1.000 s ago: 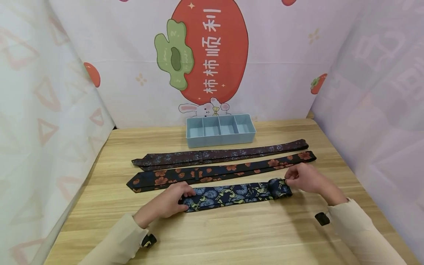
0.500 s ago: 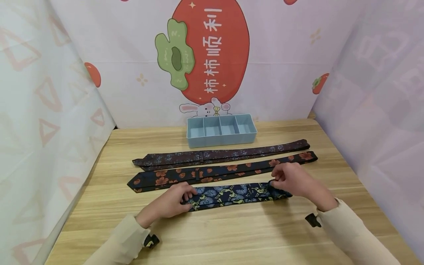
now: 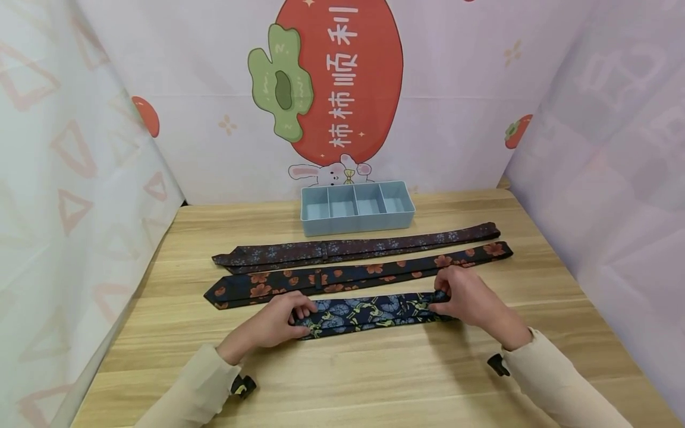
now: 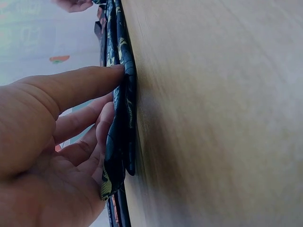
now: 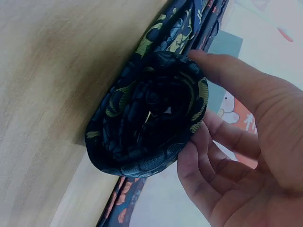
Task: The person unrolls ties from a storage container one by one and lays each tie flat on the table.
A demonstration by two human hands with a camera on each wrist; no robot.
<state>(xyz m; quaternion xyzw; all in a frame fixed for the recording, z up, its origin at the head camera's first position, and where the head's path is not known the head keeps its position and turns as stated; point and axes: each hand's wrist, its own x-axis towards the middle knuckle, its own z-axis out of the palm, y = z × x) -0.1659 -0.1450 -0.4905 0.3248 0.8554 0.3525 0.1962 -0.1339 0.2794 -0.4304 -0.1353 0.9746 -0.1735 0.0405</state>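
Note:
A navy necktie (image 3: 358, 314) with blue and yellow figures lies across the table, its right end wound into a roll (image 5: 147, 113). My right hand (image 3: 464, 297) holds this roll, with the thumb at one side and the fingers curled at the other. In the right wrist view the coil is loose, with an open middle. At the tie's wide left end is my left hand (image 3: 275, 321), its thumb on the near edge and its bent fingers on the far edge. The left wrist view shows the thumb tip touching the layered cloth (image 4: 116, 123); the end stands slightly off the table.
Behind lies a black necktie with orange flowers (image 3: 374, 272), and beyond it a dark maroon necktie with small blue flowers (image 3: 374, 246). A light-blue box (image 3: 357, 226) with several compartments stands at the back. Printed cloth (image 3: 449, 137) hangs around the wooden table (image 3: 342, 380).
My right hand has moved left from the roll's right side to over it and now grips it. The roll has shifted slightly left. My left hand stays at the wide end.

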